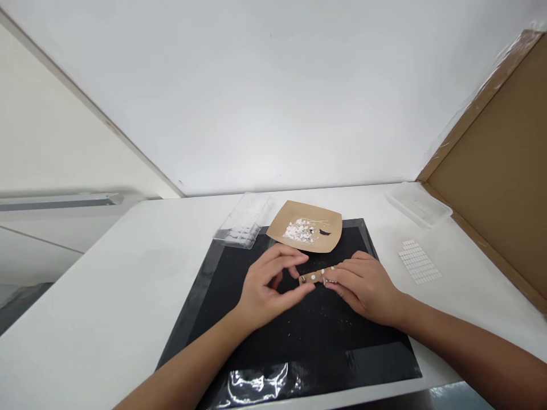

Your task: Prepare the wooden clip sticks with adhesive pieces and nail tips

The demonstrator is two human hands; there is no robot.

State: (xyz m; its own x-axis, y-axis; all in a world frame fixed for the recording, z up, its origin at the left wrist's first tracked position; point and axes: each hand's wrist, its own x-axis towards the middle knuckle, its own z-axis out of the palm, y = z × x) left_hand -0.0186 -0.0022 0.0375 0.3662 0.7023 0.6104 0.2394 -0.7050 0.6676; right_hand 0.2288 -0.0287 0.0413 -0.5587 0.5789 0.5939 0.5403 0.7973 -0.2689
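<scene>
A narrow brown strip (313, 277) with white round dots lies over the black mat (256, 296), between my two hands. My left hand (273, 283) is at the strip's left end, thumb and fingers spread apart in a curve, with a small dark shiny piece (303, 279) on the strip between them. My right hand (363, 285) has its fingers closed around the strip's right part, and a small silvery metal piece (328, 281) shows at its fingertips. The fingers hide the strip's right end.
Behind my hands, a brown paper tray (280, 219) holds small white pieces and dark scraps. To its left is a clear compartment box (243, 219). On the right are a clear plastic lid or tray (419, 205) and a sheet of small white pieces (419, 262), near a cardboard panel (496, 171).
</scene>
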